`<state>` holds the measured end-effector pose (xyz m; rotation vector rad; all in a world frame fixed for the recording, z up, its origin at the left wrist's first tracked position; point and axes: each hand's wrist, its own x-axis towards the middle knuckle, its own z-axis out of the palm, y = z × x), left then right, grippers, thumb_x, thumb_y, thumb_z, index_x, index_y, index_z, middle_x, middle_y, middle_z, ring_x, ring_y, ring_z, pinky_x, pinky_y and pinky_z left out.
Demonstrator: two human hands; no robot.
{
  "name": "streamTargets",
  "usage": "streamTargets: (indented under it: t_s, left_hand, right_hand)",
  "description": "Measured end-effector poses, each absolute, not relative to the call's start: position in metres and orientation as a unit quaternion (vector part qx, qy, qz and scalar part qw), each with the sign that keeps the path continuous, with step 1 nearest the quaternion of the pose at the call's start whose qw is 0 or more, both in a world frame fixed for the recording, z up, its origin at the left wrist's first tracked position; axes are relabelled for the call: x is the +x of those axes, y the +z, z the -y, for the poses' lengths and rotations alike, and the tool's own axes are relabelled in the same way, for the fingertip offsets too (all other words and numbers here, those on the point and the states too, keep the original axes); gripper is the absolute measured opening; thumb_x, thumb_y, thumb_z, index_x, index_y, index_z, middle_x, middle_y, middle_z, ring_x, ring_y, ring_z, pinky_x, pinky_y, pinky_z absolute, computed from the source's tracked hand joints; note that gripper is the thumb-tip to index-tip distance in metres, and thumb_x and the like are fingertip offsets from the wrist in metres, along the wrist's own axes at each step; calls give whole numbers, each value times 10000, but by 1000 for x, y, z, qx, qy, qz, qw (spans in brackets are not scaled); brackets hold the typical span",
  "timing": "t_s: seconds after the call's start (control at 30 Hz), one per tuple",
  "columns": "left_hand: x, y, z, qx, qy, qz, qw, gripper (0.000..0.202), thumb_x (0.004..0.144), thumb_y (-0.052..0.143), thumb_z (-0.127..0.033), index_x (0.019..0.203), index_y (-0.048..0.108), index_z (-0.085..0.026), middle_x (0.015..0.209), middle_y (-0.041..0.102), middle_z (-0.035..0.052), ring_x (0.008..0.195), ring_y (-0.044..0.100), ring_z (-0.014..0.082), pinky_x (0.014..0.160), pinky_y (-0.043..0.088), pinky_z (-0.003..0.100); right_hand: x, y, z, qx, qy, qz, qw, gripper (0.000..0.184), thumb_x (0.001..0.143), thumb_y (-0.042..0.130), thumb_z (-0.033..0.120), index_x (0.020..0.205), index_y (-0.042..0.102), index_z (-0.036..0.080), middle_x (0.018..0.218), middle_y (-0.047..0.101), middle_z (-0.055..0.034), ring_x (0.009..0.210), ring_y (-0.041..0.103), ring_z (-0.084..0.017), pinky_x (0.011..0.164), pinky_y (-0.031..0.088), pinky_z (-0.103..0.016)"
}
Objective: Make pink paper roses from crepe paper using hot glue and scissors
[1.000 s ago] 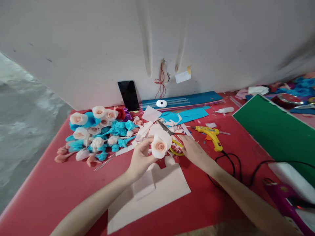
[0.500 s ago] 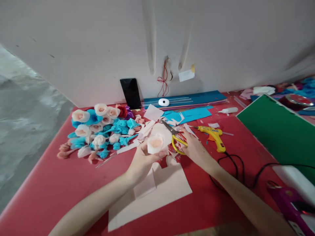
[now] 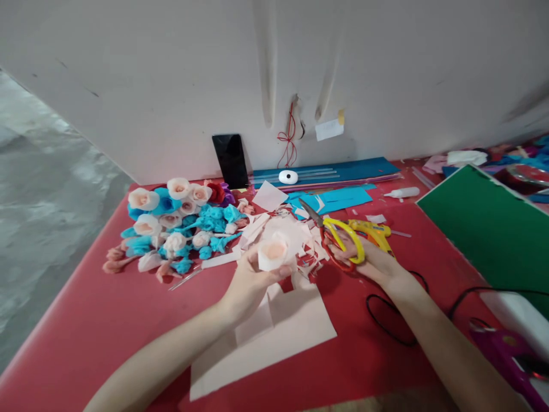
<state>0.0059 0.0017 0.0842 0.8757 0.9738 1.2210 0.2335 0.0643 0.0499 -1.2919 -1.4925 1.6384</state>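
My left hand [image 3: 253, 280] is closed around a pale pink paper flower [image 3: 273, 254], its cupped opening facing up. A pair of scissors [image 3: 343, 243] with yellow and red handles is in my right hand [image 3: 364, 257], blades pointing up and to the left. Under and behind the flower lie pale paper scraps [image 3: 306, 243]. Below my left hand are pale pink paper sheets [image 3: 295, 337] on the red table. A yellow glue gun [image 3: 375, 230] lies just behind my right hand, which partly hides it.
Finished-looking paper flowers [image 3: 171, 229] in white, blue and red are heaped at the left. A black phone [image 3: 230, 161] leans on the wall. Blue paper [image 3: 343, 200] lies at the back, a small bottle [image 3: 403, 193] and a green board [image 3: 489, 229] at the right; a black cable [image 3: 386, 326] trails nearby.
My right hand has moved right, away from the flower, and the scissors have turned so their handles now face the camera. My left hand holds the flower in nearly the same place.
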Motion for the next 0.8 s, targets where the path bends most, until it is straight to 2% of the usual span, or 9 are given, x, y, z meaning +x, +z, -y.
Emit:
streamTargets:
  t_s: [0.13, 0.23, 0.3, 0.4, 0.47, 0.53, 0.6, 0.7, 0.8]
  left_hand:
    - [4, 86, -2, 429, 538, -442, 576, 272, 583, 743, -314, 773, 632, -154, 754, 681, 47, 733, 638, 198, 702, 521, 339]
    - [2, 85, -3, 473, 558, -450, 512, 244, 553, 761, -209, 752, 629, -161, 709, 667, 20, 655, 614, 158, 618, 508, 276]
    - [0, 84, -4, 498, 577, -445, 470, 269, 542, 762, -172, 772, 622, -170, 692, 657, 5, 628, 602, 144, 590, 498, 258]
    - [-1, 82, -4, 532, 602, -428, 414, 253, 580, 743, -184, 797, 613, -178, 732, 654, 13, 705, 609, 161, 639, 496, 271]
    - [-2, 81, -5, 553, 616, -413, 380, 234, 596, 738, -195, 787, 603, -188, 778, 646, 17, 766, 602, 171, 689, 486, 288]
    - [-3, 80, -6, 570, 628, -399, 349, 228, 603, 739, -202, 768, 582, -200, 801, 629, 13, 784, 588, 173, 720, 470, 306]
    - [-4, 79, -6, 583, 635, -390, 323, 220, 617, 734, -214, 751, 559, -207, 789, 610, 6, 764, 576, 169, 734, 456, 326]
    - [-4, 79, -7, 598, 635, -386, 299, 195, 654, 709, -222, 760, 547, -205, 775, 593, 5, 742, 563, 162, 745, 439, 342]
    - [-3, 80, -6, 609, 632, -385, 286, 171, 679, 692, -224, 762, 545, -199, 779, 595, 10, 732, 561, 155, 720, 434, 326]
  right_hand:
    - [228, 51, -61, -433, 637, 538, 343, 292, 883, 482, 355, 1073, 512, 136, 966, 556, -52, 766, 560, -125, 646, 493, -284]
    - [219, 54, -55, -395, 654, 536, 359, 275, 876, 458, 386, 954, 525, 132, 692, 503, 14, 565, 485, -84, 539, 443, -238]
    - [212, 58, -49, -374, 662, 537, 364, 226, 848, 448, 351, 955, 505, 160, 595, 434, 41, 516, 446, -88, 525, 422, -240]
    - [204, 70, -37, -351, 671, 546, 360, 305, 765, 453, 257, 1066, 450, 207, 727, 519, 1, 640, 521, -123, 642, 456, -288]
    - [200, 77, -26, -340, 676, 558, 340, 326, 723, 463, 218, 1048, 463, 212, 812, 545, -23, 710, 541, -136, 705, 457, -302]
    - [196, 82, -12, -338, 680, 570, 314, 207, 750, 460, 221, 951, 505, 201, 794, 543, -32, 691, 533, -134, 686, 455, -287]
    - [191, 86, 2, -339, 680, 578, 297, 126, 805, 446, 290, 839, 519, 193, 735, 526, -33, 634, 509, -129, 620, 448, -268]
    - [184, 90, 20, -347, 678, 580, 289, 212, 827, 458, 368, 715, 486, 191, 698, 498, -36, 646, 495, -133, 614, 436, -266]
    - [179, 91, 29, -369, 673, 575, 283, 268, 823, 465, 438, 737, 473, 185, 710, 503, -41, 589, 453, -113, 542, 400, -243]
